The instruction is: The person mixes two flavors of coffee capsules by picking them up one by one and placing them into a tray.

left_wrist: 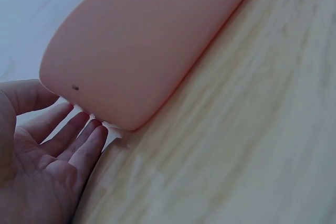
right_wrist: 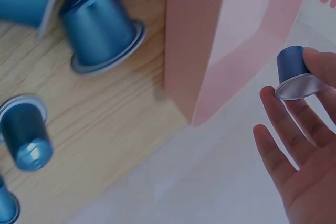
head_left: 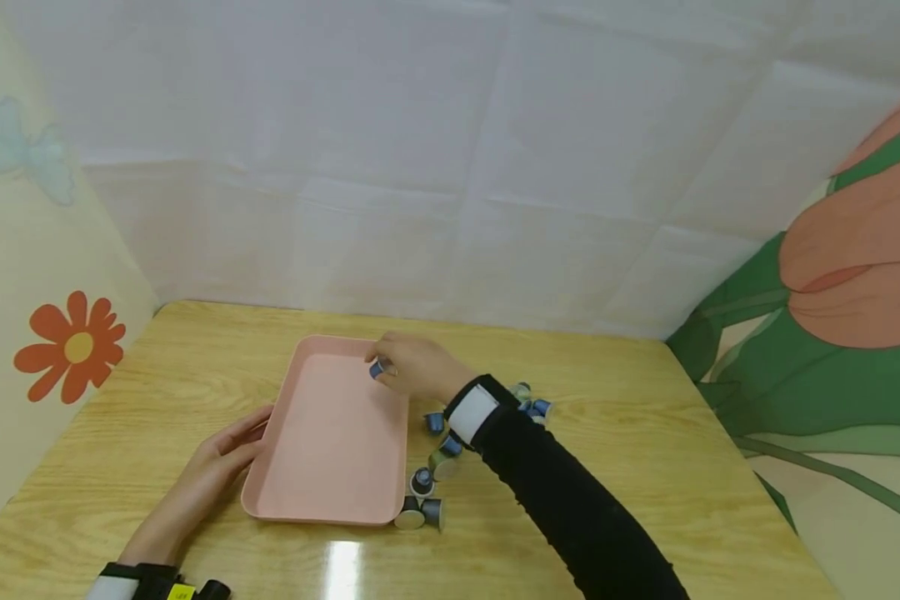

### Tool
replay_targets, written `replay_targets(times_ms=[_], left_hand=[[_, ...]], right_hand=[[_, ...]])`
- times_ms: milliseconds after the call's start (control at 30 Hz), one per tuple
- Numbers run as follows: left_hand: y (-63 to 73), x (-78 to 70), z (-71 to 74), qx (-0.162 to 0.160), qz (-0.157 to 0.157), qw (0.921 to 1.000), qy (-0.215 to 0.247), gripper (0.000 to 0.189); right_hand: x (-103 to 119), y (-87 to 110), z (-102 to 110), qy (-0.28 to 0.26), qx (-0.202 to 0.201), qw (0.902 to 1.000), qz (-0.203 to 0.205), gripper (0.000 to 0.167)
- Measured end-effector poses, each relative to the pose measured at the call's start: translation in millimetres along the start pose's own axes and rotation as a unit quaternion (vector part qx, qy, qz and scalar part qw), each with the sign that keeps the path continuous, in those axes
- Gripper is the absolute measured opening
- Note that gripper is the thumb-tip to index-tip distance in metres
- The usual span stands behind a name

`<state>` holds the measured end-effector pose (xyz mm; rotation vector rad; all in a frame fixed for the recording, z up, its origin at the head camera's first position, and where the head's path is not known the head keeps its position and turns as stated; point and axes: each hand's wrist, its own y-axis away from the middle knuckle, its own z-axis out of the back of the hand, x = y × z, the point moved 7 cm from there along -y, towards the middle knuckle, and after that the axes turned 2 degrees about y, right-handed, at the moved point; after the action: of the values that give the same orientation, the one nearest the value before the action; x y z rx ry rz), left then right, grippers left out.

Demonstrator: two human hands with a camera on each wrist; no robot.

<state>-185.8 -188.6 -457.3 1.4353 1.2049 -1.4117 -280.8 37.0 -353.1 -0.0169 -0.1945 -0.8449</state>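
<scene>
The right hand (head_left: 412, 365) has a narrow pinch on a capsule (right_wrist: 292, 66), the thumb on its smooth blue side and fingertips at the silvery rim; the capsule is a small tapered cup, its broad end a shiny round disc, and it is held over the far right part of the tray (head_left: 330, 442); the left hand (head_left: 228, 450) is at the tray's left side, its fingers loosely extended and touching the wall from outside, without wrapping round it.

The tray is pale pink, matte and plastic-looking, a rectangle with rounded corners, a smooth flat floor and low walls; a small dark spot (left_wrist: 75, 87) marks the outer wall.

To the tray's right lie other capsules (head_left: 435, 423), mostly glossy blue or dark with flared rims, a few greenish; some cluster just beside the near right corner, others lie partly hidden behind the black, close-fitting sleeve (head_left: 570, 492); a strap (head_left: 474, 410) in black and white circles the right wrist.

All this rests on a table (head_left: 607, 483) of yellowish wood grain, with a glossy glare near its front; behind hangs a white sheet (head_left: 390, 208), crossed by fold creases; a red flower (head_left: 78, 346) is printed on the left wall.
</scene>
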Motion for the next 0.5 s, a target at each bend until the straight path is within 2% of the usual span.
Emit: replay_targets(times_ms=[233,500], left_hand=[[2.4,-0.6,-1.0,0.000,-0.002,1.0000,-0.001,0.056],[7.5,0.8,-1.2,-0.017,0.017,0.9995,-0.021,0.056]], right_hand=[[22.9,-19.7,-17.3,0.054,0.047,0.9974,0.011,0.030],[29.0,-32.5,-23.9,0.103,0.069,0.9915,-0.040,0.030]])
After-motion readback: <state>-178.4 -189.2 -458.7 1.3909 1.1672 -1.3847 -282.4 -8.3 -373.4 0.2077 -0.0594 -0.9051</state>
